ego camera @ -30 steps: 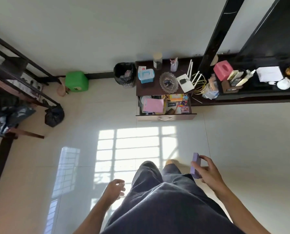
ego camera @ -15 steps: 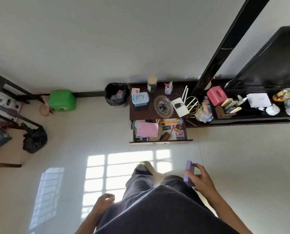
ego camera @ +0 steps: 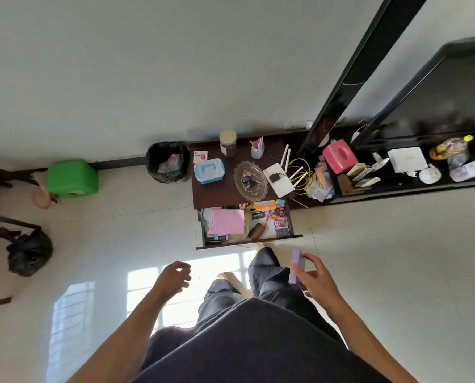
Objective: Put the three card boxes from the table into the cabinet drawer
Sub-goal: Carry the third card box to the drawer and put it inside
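My right hand (ego camera: 315,275) grips a small purple card box (ego camera: 296,266) on edge, just short of the drawer's front. The dark wooden cabinet (ego camera: 211,193) stands against the wall with its drawer (ego camera: 248,241) pulled open. Inside the drawer lie a pink paper sheet (ego camera: 226,221), a brown pouch, and two colourful card boxes (ego camera: 281,226) at the right side. My left hand (ego camera: 172,277) hangs at the left of my legs, fingers loosely apart, holding nothing.
A black bin (ego camera: 167,162) stands left of the cabinet and a green stool (ego camera: 72,178) farther left. On the cabinet top are a blue-lidded box (ego camera: 209,170), a glass dish (ego camera: 250,180), a jar and a router. A long dark shelf (ego camera: 396,189) with clutter runs right. A black bag (ego camera: 29,252) lies at left.
I have walked closer to the cabinet, so the open drawer is now just ahead of my feet. My right hand still carries the purple box; my left hand swung forward.
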Demonstrator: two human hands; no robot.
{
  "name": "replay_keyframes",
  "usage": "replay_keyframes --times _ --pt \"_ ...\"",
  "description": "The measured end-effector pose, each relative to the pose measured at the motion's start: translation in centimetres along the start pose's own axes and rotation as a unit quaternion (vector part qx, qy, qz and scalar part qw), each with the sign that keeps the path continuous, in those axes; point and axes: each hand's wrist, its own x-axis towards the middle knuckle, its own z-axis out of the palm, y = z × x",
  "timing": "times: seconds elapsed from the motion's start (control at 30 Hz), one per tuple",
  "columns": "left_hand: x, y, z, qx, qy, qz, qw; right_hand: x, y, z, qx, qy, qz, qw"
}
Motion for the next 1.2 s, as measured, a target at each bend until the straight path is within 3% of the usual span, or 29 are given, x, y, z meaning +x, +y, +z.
replay_keyframes --times 0.57,0.73,0.9,1.0,1.2 --pt "1.0 3.6 8.3 -0.029 -0.023 -0.133 0.990 16.9 -6.5 -6.6 -0.115 -0.096 0.029 0.988" --pt "5.9 3.8 9.2 -0.007 -0.062 -0.164 0.985 22.7 -6.8 -5.5 -0.148 -0.112 0.040 0.982" --pt "14.3 4.2 12.3 -0.062 -0.059 -0.167 0.982 30.8 -4.2 -2.9 -0.215 -0.106 0.046 0.970" --pt "20.7 3.1 15.0 -0.160 -0.054 -0.204 0.964 36.2 -1.1 -0.8 -0.232 -0.099 0.055 0.966" --pt "33.8 -0.3 20.6 -0.328 -0.043 -0.315 0.890 47.1 6.8 3.5 -0.246 -0.068 0.050 0.966"
